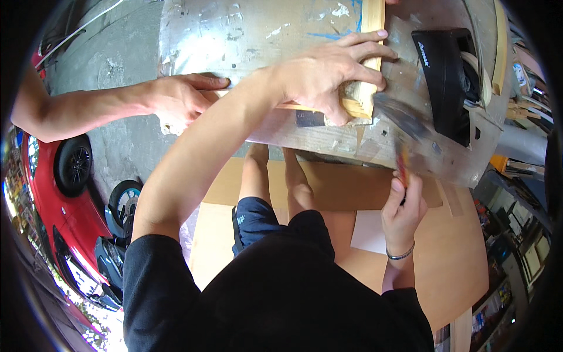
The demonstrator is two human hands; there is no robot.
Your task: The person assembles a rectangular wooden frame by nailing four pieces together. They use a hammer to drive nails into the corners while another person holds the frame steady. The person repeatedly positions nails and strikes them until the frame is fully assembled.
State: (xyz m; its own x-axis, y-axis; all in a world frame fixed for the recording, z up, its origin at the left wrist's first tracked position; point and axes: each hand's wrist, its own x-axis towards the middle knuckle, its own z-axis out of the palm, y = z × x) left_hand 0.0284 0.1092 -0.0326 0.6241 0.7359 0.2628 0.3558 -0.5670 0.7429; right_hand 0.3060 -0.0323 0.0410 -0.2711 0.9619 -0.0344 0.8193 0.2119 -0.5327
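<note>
My left hand [325,70] stretches across the workbench [275,126] and grips the corner of a light wooden frame [373,16], fingers over its right strip and thumb at its near edge. A hammer [403,158] with a red and yellow handle is held in my right hand [403,202] at the bench's near edge. Its metal head is smeared by motion and hangs just right of the frame's corner. Another person's hand [185,100] comes in from the left and presses on the frame's left end. My left forearm partly hides the frame's near side.
A black tape dispenser [437,88] holding a roll stands on the bench's right side. A wooden strip [499,47] lies at the right edge. Brown board [457,258] and a white sheet [368,233] lie below. A red car [64,199] and a black wheel [124,202] are at left.
</note>
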